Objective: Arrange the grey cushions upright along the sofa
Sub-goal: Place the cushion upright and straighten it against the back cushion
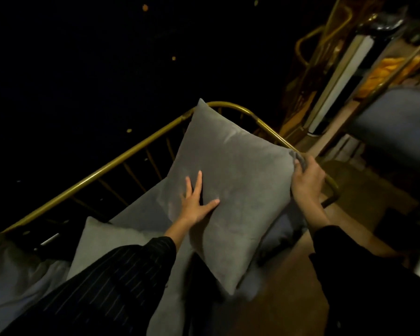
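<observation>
Fingers [298, 163] of the right hand [307, 181] are pinching the cushion [240, 180] corner; the left hand [195, 202] is pressing flat, fingers spread. Cushion is leaning against the sofa rail [107, 169]; next, seating it upright.

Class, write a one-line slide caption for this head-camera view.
Left hand flat on a grey cushion, right hand pinching its corner, against the sofa's brass rail.
</observation>
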A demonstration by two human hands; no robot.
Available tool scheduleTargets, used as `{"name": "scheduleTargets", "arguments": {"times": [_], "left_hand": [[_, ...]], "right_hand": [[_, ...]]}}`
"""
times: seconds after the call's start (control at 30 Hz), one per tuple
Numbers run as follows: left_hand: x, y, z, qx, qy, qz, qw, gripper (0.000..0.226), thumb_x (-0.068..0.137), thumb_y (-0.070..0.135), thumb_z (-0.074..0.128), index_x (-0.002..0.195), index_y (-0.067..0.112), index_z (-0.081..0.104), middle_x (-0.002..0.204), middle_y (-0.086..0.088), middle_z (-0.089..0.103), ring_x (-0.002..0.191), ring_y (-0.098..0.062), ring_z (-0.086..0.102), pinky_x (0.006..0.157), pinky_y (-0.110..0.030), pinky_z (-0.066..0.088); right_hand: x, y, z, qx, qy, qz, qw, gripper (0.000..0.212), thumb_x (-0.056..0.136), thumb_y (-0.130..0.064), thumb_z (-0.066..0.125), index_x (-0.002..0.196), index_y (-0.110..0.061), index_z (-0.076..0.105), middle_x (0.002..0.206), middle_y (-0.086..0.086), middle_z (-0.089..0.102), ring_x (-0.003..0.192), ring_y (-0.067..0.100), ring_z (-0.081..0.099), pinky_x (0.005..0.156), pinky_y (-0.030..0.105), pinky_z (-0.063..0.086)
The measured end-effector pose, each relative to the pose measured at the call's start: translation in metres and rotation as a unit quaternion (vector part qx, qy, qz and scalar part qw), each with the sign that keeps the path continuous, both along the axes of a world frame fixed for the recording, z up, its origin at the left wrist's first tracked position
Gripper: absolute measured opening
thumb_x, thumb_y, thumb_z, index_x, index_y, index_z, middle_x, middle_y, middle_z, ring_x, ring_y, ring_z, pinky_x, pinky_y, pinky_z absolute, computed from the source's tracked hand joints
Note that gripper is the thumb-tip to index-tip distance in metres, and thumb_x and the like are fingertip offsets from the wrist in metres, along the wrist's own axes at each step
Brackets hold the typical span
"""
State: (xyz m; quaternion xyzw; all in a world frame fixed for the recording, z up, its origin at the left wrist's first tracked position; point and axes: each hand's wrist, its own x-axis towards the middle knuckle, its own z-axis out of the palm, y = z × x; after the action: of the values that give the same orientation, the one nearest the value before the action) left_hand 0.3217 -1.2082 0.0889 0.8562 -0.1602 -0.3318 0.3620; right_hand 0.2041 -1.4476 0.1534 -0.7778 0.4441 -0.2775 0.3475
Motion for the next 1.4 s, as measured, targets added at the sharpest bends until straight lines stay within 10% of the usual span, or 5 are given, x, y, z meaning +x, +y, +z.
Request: {"name": "scheduleTargets", "arguments": {"times": [0.33,0.6,0.9,1.13,1.4], "left_hand": [[0.024,-0.092,-0.004,0.109,-0.046,-0.12,0.986,0.084,0.095,0.052,0.057,0.158,0.047,0.002,0.168,0.003,-0.02,0.151,-0.046,-0.02,0.117,-0.07,-0.001],[0.03,-0.016,-0.013,0.011,-0.166,-0.16,0.973,0.064,0.1,0.032,0.059,0.157,0.025,0.032,0.168,-0.007,0.018,0.157,-0.025,0.014,0.126,-0.04,0.019],[0.003,0.245,-0.08,0.187,-0.085,-0.017,0.979,0.068,0.095,0.02,0.065,0.155,0.011,0.034,0.159,-0.024,0.034,0.149,-0.036,0.032,0.121,-0.035,0.025],[0.001,0.379,-0.118,0.197,-0.06,0.014,0.979,0.089,0.09,0.059,0.061,0.16,0.03,0.015,0.17,-0.009,0.002,0.156,-0.035,0.006,0.125,-0.049,0.012],[-0.01,0.385,-0.127,0.189,-0.046,0.056,0.979,0.09,0.088,0.066,0.058,0.158,0.044,0.007,0.17,-0.001,-0.007,0.156,-0.036,0.003,0.123,-0.059,0.016]], "right_hand": [[0.032,0.041,-0.091,0.038,0.308,0.108,0.944,0.057,0.102,-0.039,0.025,0.152,-0.036,-0.002,0.162,0.008,-0.016,0.149,0.034,-0.013,0.115,0.064,0.002],[0.036,0.008,-0.082,0.081,0.301,0.098,0.945,0.054,0.103,-0.034,0.024,0.154,-0.026,0.007,0.162,0.017,-0.006,0.148,0.041,-0.003,0.118,0.057,0.006],[-0.017,0.288,-0.103,-0.016,-0.002,0.127,0.992,0.052,0.084,-0.016,0.041,0.126,0.011,0.053,0.13,0.032,0.054,0.124,0.035,0.042,0.107,0.039,0.027],[-0.049,0.416,-0.198,0.247,0.26,0.165,0.919,0.096,0.081,-0.058,0.061,0.151,-0.008,0.018,0.154,0.025,0.02,0.137,0.047,0.026,0.11,0.051,0.025],[-0.039,0.4,-0.228,0.363,0.218,0.097,0.901,0.109,0.077,-0.051,0.071,0.153,-0.028,-0.003,0.157,0.017,0.024,0.142,0.038,0.028,0.117,0.044,0.027]]}}
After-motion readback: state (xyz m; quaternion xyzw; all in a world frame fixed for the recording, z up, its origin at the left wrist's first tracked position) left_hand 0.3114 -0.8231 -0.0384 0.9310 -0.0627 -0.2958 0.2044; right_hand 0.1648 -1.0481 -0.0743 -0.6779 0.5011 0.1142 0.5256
